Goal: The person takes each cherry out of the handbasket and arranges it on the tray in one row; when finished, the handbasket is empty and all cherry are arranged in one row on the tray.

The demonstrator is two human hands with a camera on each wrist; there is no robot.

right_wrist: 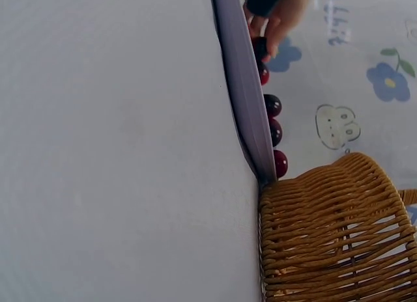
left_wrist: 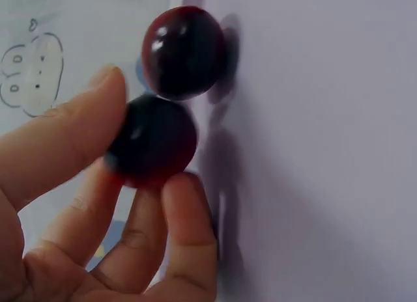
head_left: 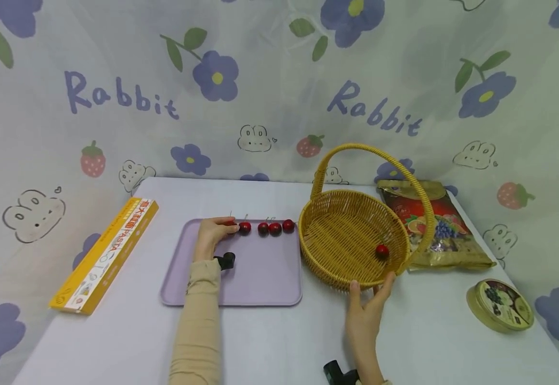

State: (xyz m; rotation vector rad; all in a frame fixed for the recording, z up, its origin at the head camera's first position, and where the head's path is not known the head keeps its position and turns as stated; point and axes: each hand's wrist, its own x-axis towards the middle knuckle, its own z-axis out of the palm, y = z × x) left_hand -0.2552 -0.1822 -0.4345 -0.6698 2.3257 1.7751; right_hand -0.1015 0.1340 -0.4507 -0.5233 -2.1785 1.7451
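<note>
My left hand [head_left: 227,228] reaches to the far edge of the lilac tray [head_left: 265,278] and pinches a dark red cherry [left_wrist: 156,139] between thumb and fingers. A second cherry [left_wrist: 184,51] touches it just beyond. Three more cherries [head_left: 275,229] lie in a row to the right along the tray's far edge. The woven yellow basket [head_left: 337,214] stands right of the tray and holds one cherry [head_left: 382,251]. My right hand [head_left: 372,283] rests against the basket's near rim with thumb and fingers spread. The right wrist view shows the basket wall [right_wrist: 326,230] and the tray edge [right_wrist: 244,100].
A yellow pasta box [head_left: 103,256] lies left of the tray. A fruit snack bag [head_left: 445,224] lies behind the basket on the right, and a round tin [head_left: 501,305] sits near the table's right front. Flower-print cloth hangs behind the table.
</note>
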